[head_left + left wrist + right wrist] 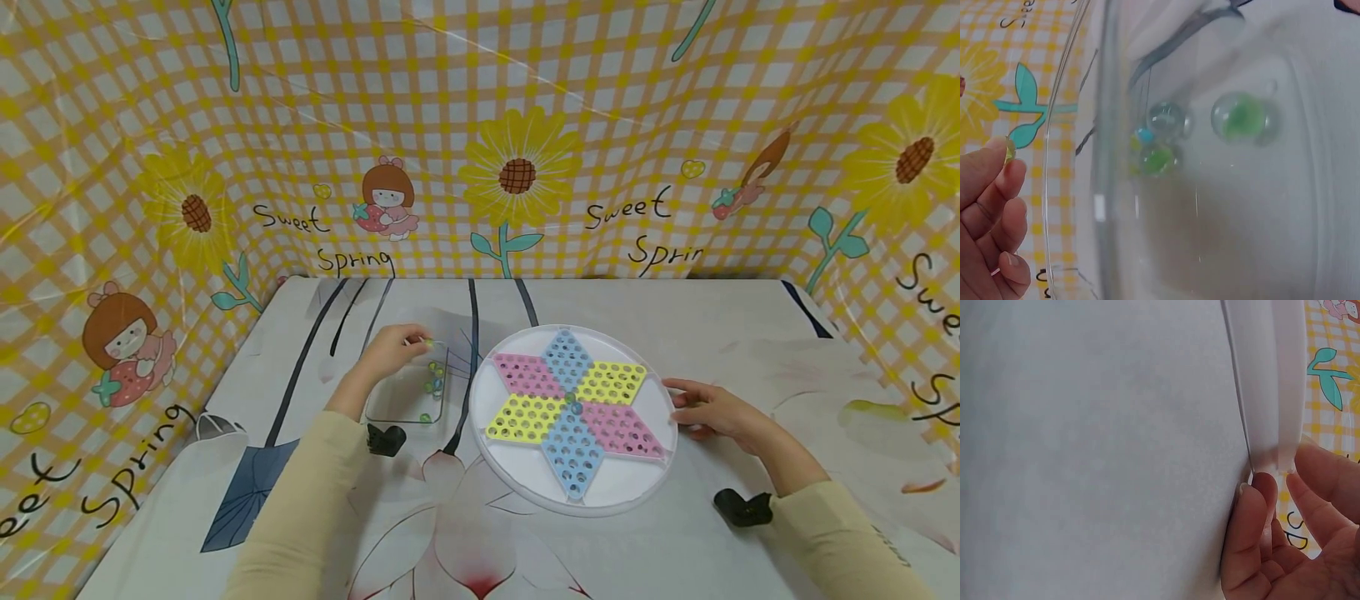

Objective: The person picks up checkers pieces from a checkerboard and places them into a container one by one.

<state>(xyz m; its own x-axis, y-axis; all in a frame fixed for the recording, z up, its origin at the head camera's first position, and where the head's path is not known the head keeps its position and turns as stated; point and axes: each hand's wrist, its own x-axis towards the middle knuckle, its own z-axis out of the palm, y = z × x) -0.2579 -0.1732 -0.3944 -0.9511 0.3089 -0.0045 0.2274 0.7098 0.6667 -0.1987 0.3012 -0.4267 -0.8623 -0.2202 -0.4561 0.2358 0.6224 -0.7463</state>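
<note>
My left hand [392,350] is above the far edge of a clear plastic box [396,422]. Between thumb and forefinger it pinches a small yellow-green marble [1010,150], mostly covered by the fingertips. Several glass marbles [1239,117] lie inside the box, some with green or blue in them. To the right of it, a round white Chinese checkers board [628,477] bears a six-pointed star of pink, yellow and blue holes. A green marble [570,398] and a bluish marble [577,408] sit at its centre. My right hand [720,412] holds the board's right rim [1288,387].
Black pieces stand out near both wrists, one by the left sleeve [386,439] and one by the right [742,507]. A white cloth with flower and line prints [637,550] covers the table. Yellow checked sheeting [450,75] rises behind and at both sides.
</note>
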